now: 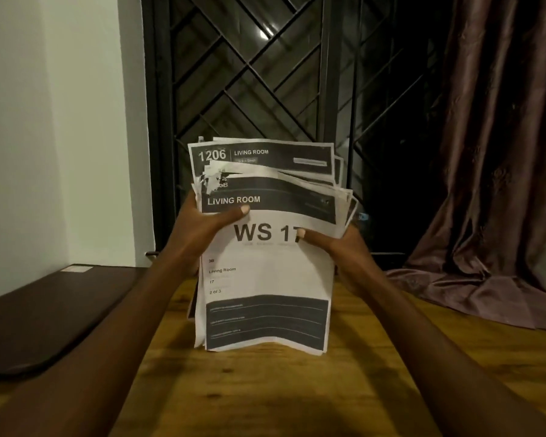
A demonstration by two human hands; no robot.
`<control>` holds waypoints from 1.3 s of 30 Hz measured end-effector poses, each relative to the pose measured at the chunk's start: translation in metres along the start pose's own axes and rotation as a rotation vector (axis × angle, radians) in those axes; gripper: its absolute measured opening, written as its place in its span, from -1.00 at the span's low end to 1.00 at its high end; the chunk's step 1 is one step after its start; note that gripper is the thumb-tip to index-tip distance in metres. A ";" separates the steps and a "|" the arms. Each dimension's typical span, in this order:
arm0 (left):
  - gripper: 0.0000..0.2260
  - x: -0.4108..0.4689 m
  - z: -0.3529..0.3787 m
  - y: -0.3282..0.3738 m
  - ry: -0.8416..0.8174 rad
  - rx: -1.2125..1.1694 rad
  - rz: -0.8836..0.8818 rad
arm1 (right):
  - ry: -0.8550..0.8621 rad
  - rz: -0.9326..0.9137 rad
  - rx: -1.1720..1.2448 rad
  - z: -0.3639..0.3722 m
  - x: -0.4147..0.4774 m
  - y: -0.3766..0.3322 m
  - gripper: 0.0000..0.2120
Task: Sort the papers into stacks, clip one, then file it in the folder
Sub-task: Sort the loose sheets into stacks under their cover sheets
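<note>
Papers [267, 272] upright, long axis vertical, bottom edge on surface [360, 389]; left hand [199, 234] and right hand [344, 250] each pinch a side, equally near.

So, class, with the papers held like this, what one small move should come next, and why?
Probably slide the front sheet, headed WS 17, off with the right hand and lay it on the wooden table. That hand and the left hand grip one unsorted bundle, its top edges staggered, and both thumbs lie on that sheet.
</note>
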State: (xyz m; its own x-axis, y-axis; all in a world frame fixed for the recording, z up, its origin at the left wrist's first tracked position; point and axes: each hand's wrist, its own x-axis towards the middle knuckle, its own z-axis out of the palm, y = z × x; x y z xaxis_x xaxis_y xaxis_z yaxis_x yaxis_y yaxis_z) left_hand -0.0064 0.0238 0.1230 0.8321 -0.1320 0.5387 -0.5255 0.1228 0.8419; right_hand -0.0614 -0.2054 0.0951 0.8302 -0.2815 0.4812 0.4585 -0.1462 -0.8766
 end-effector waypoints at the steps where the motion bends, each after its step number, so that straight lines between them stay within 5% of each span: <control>1: -0.38 -0.001 -0.003 -0.003 -0.016 0.000 -0.020 | -0.009 0.038 -0.016 0.000 -0.001 0.002 -0.32; 8: -0.74 0.003 0.003 0.006 -0.002 -0.107 0.014 | 0.041 -0.026 0.062 0.013 0.012 -0.012 -0.36; 11: -0.63 0.011 -0.002 0.024 -0.046 -0.110 0.053 | 0.023 -0.113 0.117 0.009 0.019 -0.030 -0.64; 14: -0.47 0.012 -0.009 0.030 -0.110 -0.089 0.077 | -0.046 -0.155 0.099 0.001 0.015 -0.033 -0.63; 18: -0.50 0.011 -0.007 0.034 -0.172 -0.083 0.114 | -0.100 -0.181 0.109 -0.001 0.009 -0.036 -0.74; 27: -0.32 0.017 -0.002 0.066 -0.483 -0.132 0.212 | 0.051 -0.189 0.136 -0.005 0.008 -0.048 -0.72; 32: -0.69 0.012 0.008 0.085 -0.338 -0.103 0.259 | 0.086 -0.234 0.130 0.000 0.013 -0.061 -0.71; 39: -0.70 0.018 -0.003 0.064 -0.155 0.052 0.326 | -0.087 -0.218 0.089 -0.011 0.016 -0.046 -0.56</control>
State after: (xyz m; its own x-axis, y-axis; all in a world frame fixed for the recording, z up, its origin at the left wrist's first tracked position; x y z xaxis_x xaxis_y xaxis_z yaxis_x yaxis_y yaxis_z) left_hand -0.0249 0.0320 0.1862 0.5849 -0.2418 0.7742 -0.7703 0.1330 0.6236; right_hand -0.0727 -0.2136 0.1432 0.7310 -0.1690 0.6611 0.6528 -0.1091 -0.7497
